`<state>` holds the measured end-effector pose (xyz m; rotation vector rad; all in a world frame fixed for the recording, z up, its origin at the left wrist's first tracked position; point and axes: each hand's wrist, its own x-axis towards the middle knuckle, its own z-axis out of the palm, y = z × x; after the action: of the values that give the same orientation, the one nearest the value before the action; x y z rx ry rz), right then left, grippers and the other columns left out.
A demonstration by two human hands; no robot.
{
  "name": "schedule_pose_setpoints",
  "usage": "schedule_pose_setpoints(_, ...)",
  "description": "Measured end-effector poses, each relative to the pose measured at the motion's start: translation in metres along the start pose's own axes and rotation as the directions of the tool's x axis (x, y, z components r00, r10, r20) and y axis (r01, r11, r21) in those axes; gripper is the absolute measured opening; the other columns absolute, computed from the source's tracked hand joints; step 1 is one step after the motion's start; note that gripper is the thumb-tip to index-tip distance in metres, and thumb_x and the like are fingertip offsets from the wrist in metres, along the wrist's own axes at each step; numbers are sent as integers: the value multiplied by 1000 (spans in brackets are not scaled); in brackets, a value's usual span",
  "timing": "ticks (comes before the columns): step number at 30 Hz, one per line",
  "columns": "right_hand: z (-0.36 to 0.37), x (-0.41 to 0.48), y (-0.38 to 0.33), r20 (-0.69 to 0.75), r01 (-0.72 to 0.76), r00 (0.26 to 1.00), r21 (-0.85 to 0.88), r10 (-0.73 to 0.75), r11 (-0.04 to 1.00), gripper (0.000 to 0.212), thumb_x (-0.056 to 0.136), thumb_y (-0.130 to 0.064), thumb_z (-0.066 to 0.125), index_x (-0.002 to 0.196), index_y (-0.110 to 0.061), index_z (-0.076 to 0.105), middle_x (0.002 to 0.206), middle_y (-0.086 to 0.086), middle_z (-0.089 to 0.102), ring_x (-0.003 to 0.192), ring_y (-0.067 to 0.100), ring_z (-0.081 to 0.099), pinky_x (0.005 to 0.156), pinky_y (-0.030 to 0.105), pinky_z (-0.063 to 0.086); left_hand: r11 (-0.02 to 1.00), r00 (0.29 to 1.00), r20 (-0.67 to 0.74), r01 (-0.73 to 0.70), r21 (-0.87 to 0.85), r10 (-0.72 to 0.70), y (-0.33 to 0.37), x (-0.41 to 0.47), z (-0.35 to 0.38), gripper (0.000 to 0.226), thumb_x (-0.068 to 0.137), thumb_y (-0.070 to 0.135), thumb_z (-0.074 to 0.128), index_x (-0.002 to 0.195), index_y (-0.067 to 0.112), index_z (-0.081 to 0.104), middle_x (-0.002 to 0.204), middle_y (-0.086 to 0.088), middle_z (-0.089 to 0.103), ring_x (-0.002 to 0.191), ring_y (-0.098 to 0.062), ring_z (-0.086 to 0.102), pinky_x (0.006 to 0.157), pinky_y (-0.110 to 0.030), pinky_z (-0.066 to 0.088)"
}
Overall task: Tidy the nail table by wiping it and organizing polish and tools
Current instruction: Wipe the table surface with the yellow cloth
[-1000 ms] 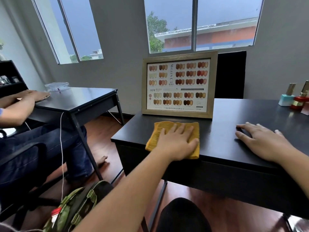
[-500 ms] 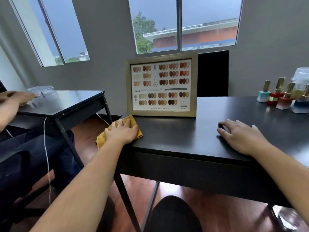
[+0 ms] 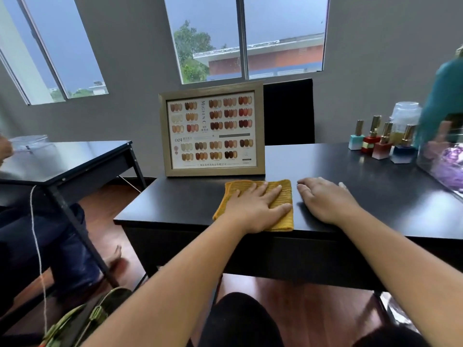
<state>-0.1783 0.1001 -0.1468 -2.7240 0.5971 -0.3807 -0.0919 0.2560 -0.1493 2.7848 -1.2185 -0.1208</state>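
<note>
Presses down on a yellow ribbed cloth (image 3: 286,221) with the left hand (image 3: 253,209), fingers straight and spread, grip released, nothing curled round the fabric. Covers most of the cloth with the palm, leaving only its edges and corners showing. Keeps the cloth flat on the black bench (image 3: 175,204), just in front of the framed nail colour chart (image 3: 213,132), below the chart's right half and reaching the bench's near edge.

Rests the right hand (image 3: 325,204) palm down on the bare bench top, just beside the cloth and in front of the chart's right corner, grip released too, fingers straight, holding nothing.

Farther right of the chart, toward the back of the bench: four upright polish bottles with gold caps in a close group, a teal bottle (image 3: 357,140), a red bottle (image 3: 372,142), a dark red bottle (image 3: 383,146) and a blue bottle (image 3: 404,151). Behind them, a clear jar (image 3: 406,113). At the far right, a clear box (image 3: 448,166) with something purple inside, and a person's teal sleeve (image 3: 443,96) above it.

Behind the chart's right side, a black chair back (image 3: 288,111). Well left of the chart, a second black table (image 3: 75,159).
</note>
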Motion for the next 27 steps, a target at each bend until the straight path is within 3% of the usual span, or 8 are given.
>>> schedule_pose_setpoints(8, 1, -1, 0, -3, 8, 1000, -7, -8, 1000, 42, 99, -39, 25, 131, -25, 48, 140, -2, 48, 131, 18, 39, 113, 51, 13, 952, 953, -22, 303, -41, -304, -65, 2, -12, 63, 87, 69, 14, 145, 46, 5, 159, 8, 1, 146, -19, 1, 116, -49, 0)
schedule_pose_setpoints(14, 2, 0, -1, -3, 9, 1000, -11, -9, 1000, 42, 99, -36, 25, 133, -23, 47, 143, -2, 46, 133, 19, 38, 113, 51, 10, 893, 894, -50, 440, -97, -446, -33, 6, -5, 68, 88, 64, 16, 149, 34, 6, 160, -4, 0, 146, -31, -1, 115, -54, 0)
schedule_pose_setpoints(17, -1, 4, 2, -31, -7, 999, 82, 9, 997, 40, 100, -31, 26, 128, -21, 52, 136, 4, 53, 127, 26, 44, 113, 48, 18, 942, 943, -45, 326, -72, -330, 8, 14, -2, 69, 88, 65, 15, 149, 35, 4, 159, -4, -3, 145, -32, -5, 115, -53, -3)
schedule_pose_setpoints(20, -10, 5, 7, -104, -51, 989, 395, 100, 917, 36, 99, -24, 32, 119, -14, 60, 127, 10, 60, 118, 28, 51, 101, 37, 36, 993, 993, -20, 112, -29, -112, 49, 21, 2, 68, 87, 68, 13, 148, 38, 2, 159, -1, -2, 146, -29, -6, 115, -51, -4)
schedule_pose_setpoints(22, -16, 5, 11, -127, -72, 978, 531, 163, 844, 35, 99, -20, 34, 115, -12, 64, 123, 9, 62, 116, 25, 52, 90, 30, 37, 1000, 1000, -5, 18, -17, -18, 62, 21, 2, 68, 86, 70, 15, 147, 41, 5, 159, 0, 0, 146, -27, -4, 116, -50, -2)
schedule_pose_setpoints(24, -21, 3, 12, -146, -62, 974, 566, 174, 822, 35, 99, -20, 34, 116, -12, 64, 120, 7, 62, 112, 23, 52, 83, 28, 36, 997, 999, -35, -25, -67, 22, 57, 18, -1, 67, 87, 69, 21, 147, 39, 13, 159, 2, 6, 146, -22, 2, 117, -48, 2)
schedule_pose_setpoints(27, -24, -2, 0, -257, 51, 963, 467, 80, 883, 33, 98, -24, 38, 121, -16, 60, 113, 4, 62, 104, 21, 54, 85, 30, 40, 990, 977, -213, -32, -141, 1, 20, 7, -12, 65, 88, 66, 27, 145, 37, 22, 157, 5, 17, 144, -17, 15, 117, -48, 11)
